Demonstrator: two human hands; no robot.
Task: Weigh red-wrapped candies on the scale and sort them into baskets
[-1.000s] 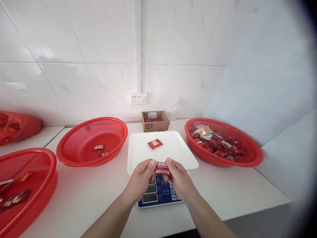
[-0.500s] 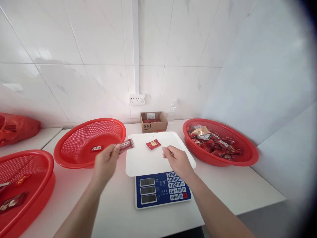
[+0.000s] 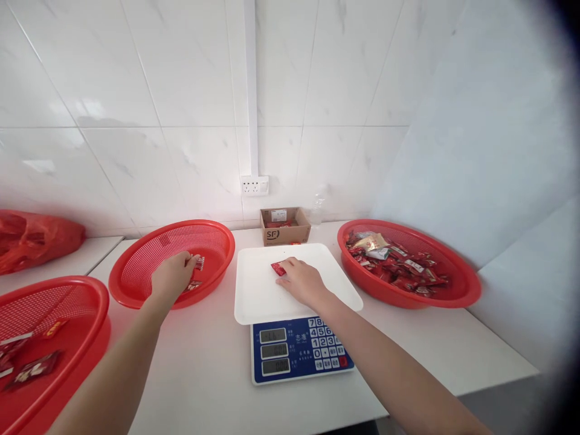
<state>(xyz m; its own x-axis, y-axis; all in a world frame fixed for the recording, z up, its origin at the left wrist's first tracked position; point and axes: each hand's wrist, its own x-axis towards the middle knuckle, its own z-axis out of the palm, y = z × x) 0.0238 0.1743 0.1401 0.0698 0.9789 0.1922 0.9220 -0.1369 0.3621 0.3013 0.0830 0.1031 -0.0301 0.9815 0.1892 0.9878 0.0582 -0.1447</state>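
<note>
My left hand (image 3: 171,276) reaches into the middle red basket (image 3: 136,275) and pinches a small red packet (image 3: 199,263) at its fingertips, just above another packet lying in the basket. My right hand (image 3: 301,281) rests on the white tray (image 3: 258,296) of the scale, with its fingers closing on a small red packet (image 3: 278,268) that lies there. Below the tray the blue scale panel (image 3: 301,349) shows its keypad and displays.
A red basket (image 3: 453,290) heaped with several wrapped sweets stands at the right. Another red basket (image 3: 86,314) with a few packets is at the near left. A small cardboard box (image 3: 284,226), a clear bottle (image 3: 318,211) and a wall socket (image 3: 254,185) are at the back; a red bag (image 3: 36,238) lies far left.
My hands parted from holding one packet together. The left carried that packet left into the middle basket; the right went forward onto the scale tray to the packet lying there.
</note>
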